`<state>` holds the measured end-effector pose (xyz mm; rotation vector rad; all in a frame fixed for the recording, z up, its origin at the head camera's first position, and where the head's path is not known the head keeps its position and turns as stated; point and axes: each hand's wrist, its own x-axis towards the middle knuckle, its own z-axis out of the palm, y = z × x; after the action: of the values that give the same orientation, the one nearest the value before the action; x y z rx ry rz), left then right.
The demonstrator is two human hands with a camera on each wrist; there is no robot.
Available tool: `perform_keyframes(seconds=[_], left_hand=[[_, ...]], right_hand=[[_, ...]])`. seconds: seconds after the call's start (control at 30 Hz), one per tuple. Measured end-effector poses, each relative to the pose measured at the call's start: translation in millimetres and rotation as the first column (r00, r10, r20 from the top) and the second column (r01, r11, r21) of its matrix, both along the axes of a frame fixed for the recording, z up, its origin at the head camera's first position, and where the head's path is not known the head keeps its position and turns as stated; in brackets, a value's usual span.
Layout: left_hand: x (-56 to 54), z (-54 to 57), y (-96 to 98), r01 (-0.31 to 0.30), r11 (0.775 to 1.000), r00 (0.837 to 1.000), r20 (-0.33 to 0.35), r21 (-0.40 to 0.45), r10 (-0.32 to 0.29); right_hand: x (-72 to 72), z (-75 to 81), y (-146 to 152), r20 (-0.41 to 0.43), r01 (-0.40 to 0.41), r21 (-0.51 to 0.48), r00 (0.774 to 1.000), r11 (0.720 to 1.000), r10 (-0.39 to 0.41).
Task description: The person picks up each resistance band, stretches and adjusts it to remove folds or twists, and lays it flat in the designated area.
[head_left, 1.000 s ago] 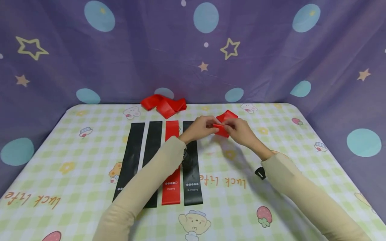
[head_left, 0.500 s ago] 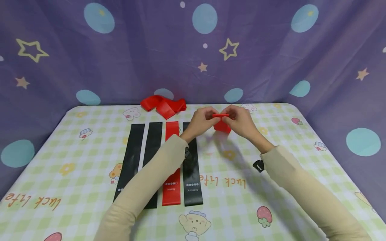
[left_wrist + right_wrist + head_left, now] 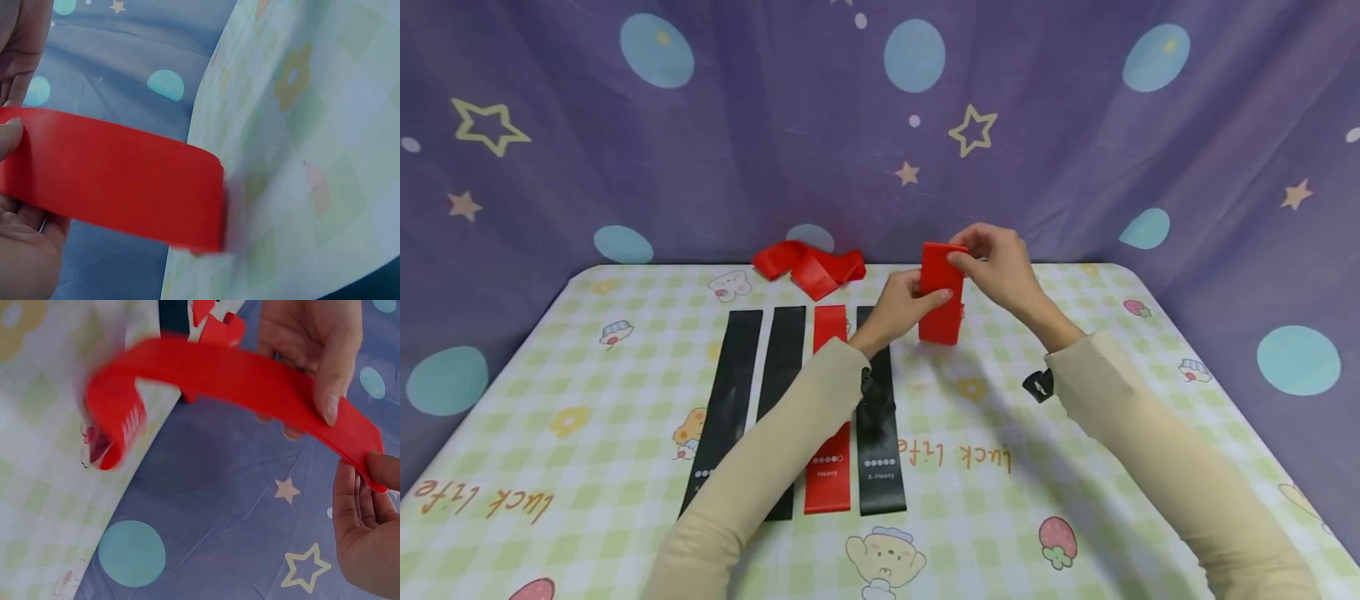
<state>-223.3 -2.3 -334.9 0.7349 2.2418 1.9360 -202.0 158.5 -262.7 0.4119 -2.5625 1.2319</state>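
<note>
A red resistance band stands raised over the back right of the table, its lower end close to the tabletop. My right hand pinches its top end between thumb and fingers. Lower down, my left hand grips the same band, thumb across its face. From the right wrist view, the band arches away from both hands and curls round at its far end, where white print shows blurred. A flat red stretch of it fills the left wrist view.
Flat black bands and a red "Heavy" band lie side by side left of centre, partly under my left sleeve. An "X-Heavy" black band is nearest my hands. A crumpled red band lies at the table's back edge.
Both hands have moved from near the tabletop upward, the right hand higher. The red band, earlier bunched low between the fingers, is now drawn upright. The laid-out bands have not moved.
</note>
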Motion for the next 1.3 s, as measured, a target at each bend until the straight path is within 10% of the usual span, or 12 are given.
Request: perform_keyframes(seconds=[1.3], left_hand=[[23.8,-11.0,-17.8,0.085,0.996,0.972,0.220,0.024,-0.088]], right_hand=[[-50.3,36.7,36,0.148,0.156,-0.199,0.981,0.967,-0.127]])
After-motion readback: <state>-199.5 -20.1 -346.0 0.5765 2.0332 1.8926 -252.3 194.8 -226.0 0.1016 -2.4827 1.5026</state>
